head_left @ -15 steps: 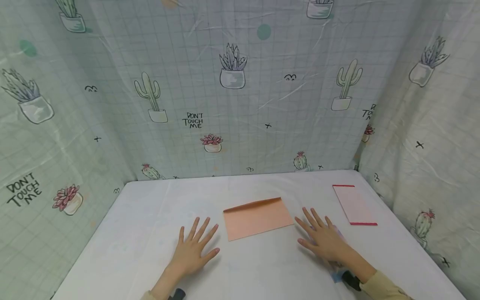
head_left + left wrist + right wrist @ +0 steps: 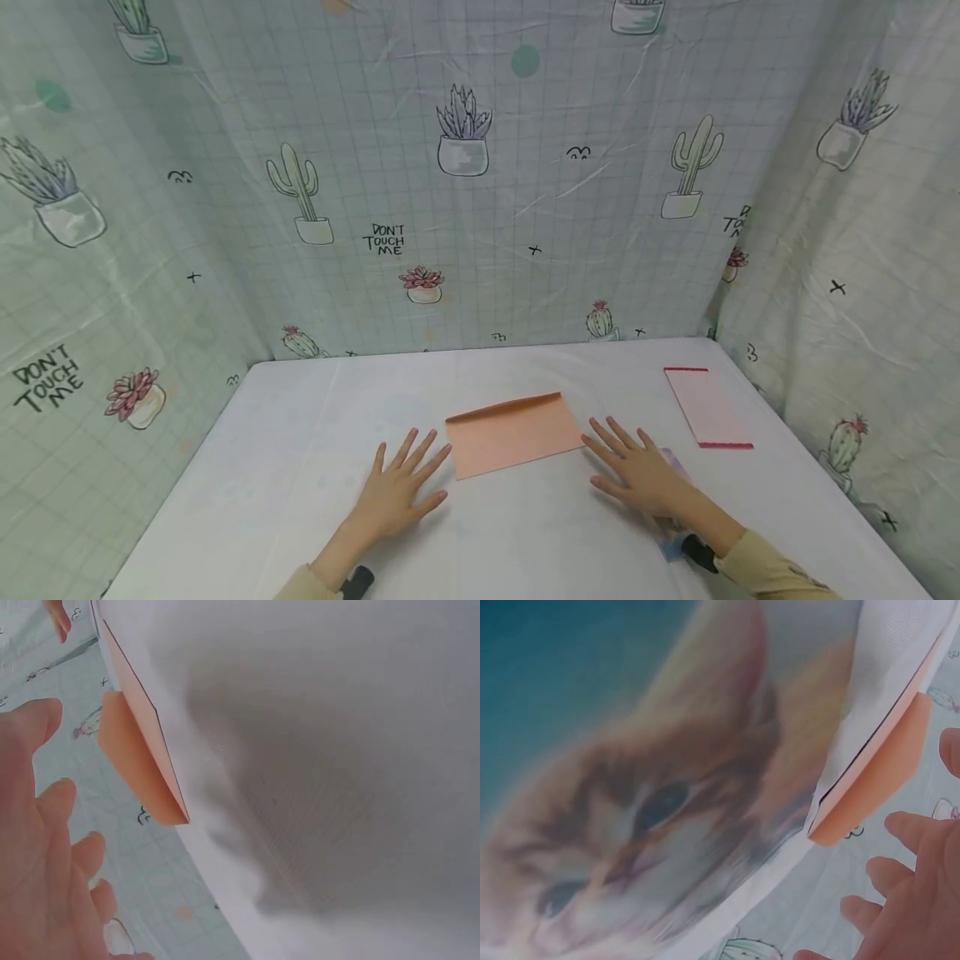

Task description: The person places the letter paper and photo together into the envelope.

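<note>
An orange paper envelope (image 2: 514, 439) lies in the middle of the white table, its flap raised along the far edge, as the left wrist view also shows. My left hand (image 2: 393, 497), fingers spread and holding nothing, hovers just left of the envelope's near corner. Over on the other side my right hand (image 2: 637, 475), also spread, has its fingertips right at the envelope's right corner. Beneath that hand and wrist lies a picture with a kitten (image 2: 652, 825) on a teal background; in the head view most of it is hidden by the hand.
A pale pink sheet (image 2: 708, 408) with red bands at its two ends lies near the table's right edge. Behind and beside the white table (image 2: 300, 433) hangs a cloth (image 2: 360, 125) printed with cacti. Dark straps with wrist cameras sit at both wrists.
My left hand has moved a little right, closer to the envelope. My right hand has shifted slightly left, toward the envelope's corner. The envelope and pink sheet lie as before.
</note>
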The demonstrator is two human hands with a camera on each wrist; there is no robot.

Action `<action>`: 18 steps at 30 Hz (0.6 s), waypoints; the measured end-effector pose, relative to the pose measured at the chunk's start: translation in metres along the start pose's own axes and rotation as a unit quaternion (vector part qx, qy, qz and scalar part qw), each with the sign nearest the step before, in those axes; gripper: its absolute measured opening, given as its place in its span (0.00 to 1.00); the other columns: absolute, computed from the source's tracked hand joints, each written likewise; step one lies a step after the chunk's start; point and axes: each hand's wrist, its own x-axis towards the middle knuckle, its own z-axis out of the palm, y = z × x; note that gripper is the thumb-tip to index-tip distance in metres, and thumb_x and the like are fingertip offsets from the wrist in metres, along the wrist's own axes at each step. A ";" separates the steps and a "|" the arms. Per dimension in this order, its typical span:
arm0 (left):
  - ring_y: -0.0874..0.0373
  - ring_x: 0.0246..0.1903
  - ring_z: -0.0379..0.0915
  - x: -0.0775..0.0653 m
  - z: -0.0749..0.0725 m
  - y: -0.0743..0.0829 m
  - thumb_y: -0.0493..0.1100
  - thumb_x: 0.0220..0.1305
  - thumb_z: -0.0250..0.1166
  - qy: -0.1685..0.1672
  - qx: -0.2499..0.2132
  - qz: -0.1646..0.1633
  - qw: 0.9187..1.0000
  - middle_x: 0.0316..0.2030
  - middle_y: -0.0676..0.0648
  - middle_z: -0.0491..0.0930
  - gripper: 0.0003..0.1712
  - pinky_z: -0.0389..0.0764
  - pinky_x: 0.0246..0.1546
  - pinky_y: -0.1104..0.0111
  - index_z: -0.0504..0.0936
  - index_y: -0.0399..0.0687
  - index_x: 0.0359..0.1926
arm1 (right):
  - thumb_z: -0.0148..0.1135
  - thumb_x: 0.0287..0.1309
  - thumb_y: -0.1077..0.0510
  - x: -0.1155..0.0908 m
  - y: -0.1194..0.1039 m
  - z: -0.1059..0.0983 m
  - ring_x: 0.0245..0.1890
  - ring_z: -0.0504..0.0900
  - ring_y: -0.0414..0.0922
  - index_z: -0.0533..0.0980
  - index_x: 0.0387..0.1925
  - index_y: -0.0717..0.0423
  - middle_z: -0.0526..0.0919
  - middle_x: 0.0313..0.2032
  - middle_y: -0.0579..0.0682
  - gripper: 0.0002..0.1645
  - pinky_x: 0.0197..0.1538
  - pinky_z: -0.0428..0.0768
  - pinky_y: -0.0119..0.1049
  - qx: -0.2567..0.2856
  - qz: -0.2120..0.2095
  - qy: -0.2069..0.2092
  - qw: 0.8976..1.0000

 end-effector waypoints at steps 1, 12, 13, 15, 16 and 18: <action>0.49 0.68 0.43 0.002 0.001 0.000 0.63 0.58 0.52 0.005 0.000 0.007 1.000 0.68 0.54 0.49 0.35 0.47 0.59 0.38 0.56 0.66 0.65 | 0.51 0.56 0.38 0.001 0.000 0.001 0.70 0.39 0.44 0.58 0.65 0.46 0.55 0.67 0.51 0.37 0.59 0.54 0.64 -0.004 -0.004 -0.002 1.000; 0.47 0.65 0.52 0.025 0.007 -0.005 0.54 0.59 0.57 0.025 0.006 0.094 0.995 0.64 0.47 0.61 0.32 0.53 0.59 0.41 0.61 0.56 0.64 | 0.54 0.55 0.41 0.020 0.000 0.004 0.64 0.58 0.54 0.62 0.63 0.51 0.62 0.64 0.53 0.37 0.57 0.59 0.62 -0.017 -0.044 0.019 0.999; 0.47 0.65 0.52 0.027 0.008 -0.006 0.53 0.59 0.57 0.025 0.011 0.101 0.995 0.64 0.47 0.61 0.32 0.54 0.59 0.41 0.61 0.55 0.64 | 0.54 0.55 0.41 0.021 0.000 0.004 0.64 0.59 0.54 0.62 0.62 0.52 0.62 0.64 0.52 0.36 0.57 0.59 0.62 -0.015 -0.048 0.026 0.998; 0.47 0.65 0.53 0.032 0.009 -0.008 0.52 0.60 0.56 0.024 0.020 0.113 0.993 0.64 0.46 0.62 0.32 0.55 0.58 0.41 0.62 0.54 0.64 | 0.53 0.56 0.41 0.025 0.001 0.004 0.65 0.58 0.52 0.60 0.63 0.49 0.62 0.64 0.51 0.36 0.56 0.61 0.61 -0.020 -0.059 0.045 0.997; 0.47 0.65 0.53 0.034 0.009 -0.009 0.52 0.60 0.56 0.023 0.024 0.118 0.992 0.64 0.46 0.62 0.32 0.56 0.58 0.42 0.61 0.54 0.64 | 0.53 0.56 0.41 0.027 0.001 0.004 0.65 0.58 0.52 0.60 0.64 0.49 0.63 0.64 0.52 0.36 0.55 0.61 0.61 -0.021 -0.065 0.052 0.996; 0.47 0.65 0.53 0.038 0.010 -0.011 0.52 0.60 0.56 0.022 0.033 0.128 0.991 0.63 0.45 0.62 0.31 0.56 0.58 0.42 0.62 0.52 0.64 | 0.52 0.56 0.41 0.031 0.001 0.003 0.64 0.59 0.52 0.59 0.64 0.48 0.63 0.63 0.52 0.36 0.54 0.62 0.61 -0.025 -0.073 0.059 0.995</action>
